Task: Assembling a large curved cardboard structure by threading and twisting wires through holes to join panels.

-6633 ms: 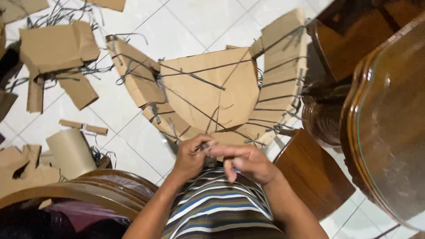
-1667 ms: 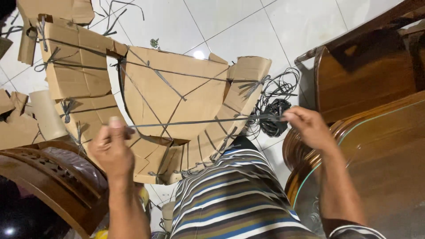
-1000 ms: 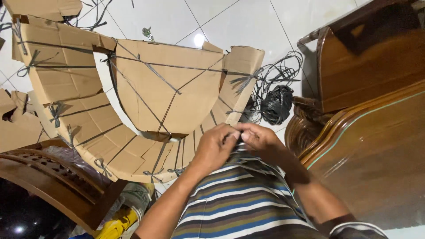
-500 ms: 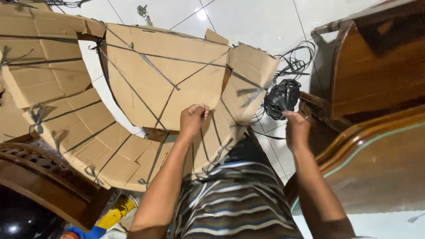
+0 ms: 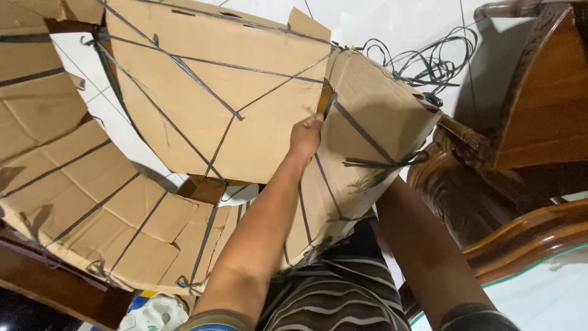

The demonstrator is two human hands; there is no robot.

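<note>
Hands are apart, and only one shows. Left hand (image 5: pixel 305 136) reaches straight forward along its outstretched arm, fingertips pressed at the seam where the flat cardboard panel (image 5: pixel 214 98) meets the angled cardboard side panel (image 5: pixel 367 122); whether the fingers pinch the black strapping (image 5: pixel 208 92) there or merely press the board cannot be told. To the left of this arm, a curved run of cardboard segments (image 5: pixel 92 202), bound by the same dark straps, sweeps down toward the lower edge. The flat panel lies ahead of and above the hand, its long axis running left to right; the side panel slants down toward the striped shirt (image 5: pixel 337 294). Right forearm (image 5: pixel 422 251) passes behind the side panel's lower edge, so that hand is hidden and its grip cannot be told. Farther right, loose black cord (image 5: pixel 429 61) lies on the tiled floor (image 5: pixel 380 18) beside carved wooden furniture (image 5: pixel 527 122). By position, the left hand is nearer the seam.
</note>
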